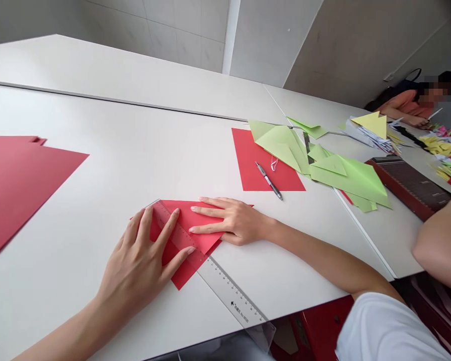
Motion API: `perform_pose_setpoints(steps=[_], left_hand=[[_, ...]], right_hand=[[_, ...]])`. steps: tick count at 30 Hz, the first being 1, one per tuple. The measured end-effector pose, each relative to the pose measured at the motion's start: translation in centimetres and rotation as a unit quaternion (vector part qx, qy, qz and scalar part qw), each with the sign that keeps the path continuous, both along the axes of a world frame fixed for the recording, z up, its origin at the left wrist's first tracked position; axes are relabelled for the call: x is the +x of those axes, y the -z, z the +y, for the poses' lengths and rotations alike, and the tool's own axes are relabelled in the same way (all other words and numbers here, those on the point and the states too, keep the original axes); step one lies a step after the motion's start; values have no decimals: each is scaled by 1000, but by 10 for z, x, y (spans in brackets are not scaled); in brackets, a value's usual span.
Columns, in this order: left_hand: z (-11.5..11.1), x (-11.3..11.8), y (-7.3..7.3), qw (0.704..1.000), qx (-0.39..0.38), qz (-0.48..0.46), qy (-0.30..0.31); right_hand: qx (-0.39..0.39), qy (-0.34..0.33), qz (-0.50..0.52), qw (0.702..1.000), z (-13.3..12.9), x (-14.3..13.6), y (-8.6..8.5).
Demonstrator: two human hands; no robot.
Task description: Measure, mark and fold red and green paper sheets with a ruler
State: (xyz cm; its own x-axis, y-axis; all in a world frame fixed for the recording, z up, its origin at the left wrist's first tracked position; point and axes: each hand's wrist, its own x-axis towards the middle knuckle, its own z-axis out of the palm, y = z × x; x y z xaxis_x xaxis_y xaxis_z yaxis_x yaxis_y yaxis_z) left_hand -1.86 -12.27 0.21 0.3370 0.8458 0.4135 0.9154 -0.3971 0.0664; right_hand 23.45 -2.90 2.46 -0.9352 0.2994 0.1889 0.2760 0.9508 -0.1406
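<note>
A clear plastic ruler (229,288) lies slantwise across a piece of red paper (186,273), its lower end jutting past the table's front edge. My left hand (145,250) presses the ruler onto the paper with spread fingers. Flat on the folded-looking upper part of the red paper, right of the ruler, rests my right hand (236,219), fingers stretched out. Neither hand is wrapped round anything. The paper beneath both palms is partly hidden.
A stack of red paper (26,185) lies at the left. Beyond my right hand are a red sheet (248,165), a pen (268,180) and light green papers (346,173). Farther right are a dark paper trimmer (406,183), a yellow paper (372,124) and a seated person (402,104).
</note>
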Motion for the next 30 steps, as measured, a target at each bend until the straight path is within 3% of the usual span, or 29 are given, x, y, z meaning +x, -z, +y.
perform_pose_setpoints(steps=[7, 16, 30], left_hand=[[1, 1, -3, 1000, 2, 9, 5], [2, 3, -6, 1000, -15, 6, 4], [1, 4, -8, 1000, -12, -9, 8]], right_hand=[[17, 7, 45, 999, 3, 15, 2], [-17, 123, 177, 976, 1, 53, 10], [-136, 185, 157, 960, 6, 59, 12]])
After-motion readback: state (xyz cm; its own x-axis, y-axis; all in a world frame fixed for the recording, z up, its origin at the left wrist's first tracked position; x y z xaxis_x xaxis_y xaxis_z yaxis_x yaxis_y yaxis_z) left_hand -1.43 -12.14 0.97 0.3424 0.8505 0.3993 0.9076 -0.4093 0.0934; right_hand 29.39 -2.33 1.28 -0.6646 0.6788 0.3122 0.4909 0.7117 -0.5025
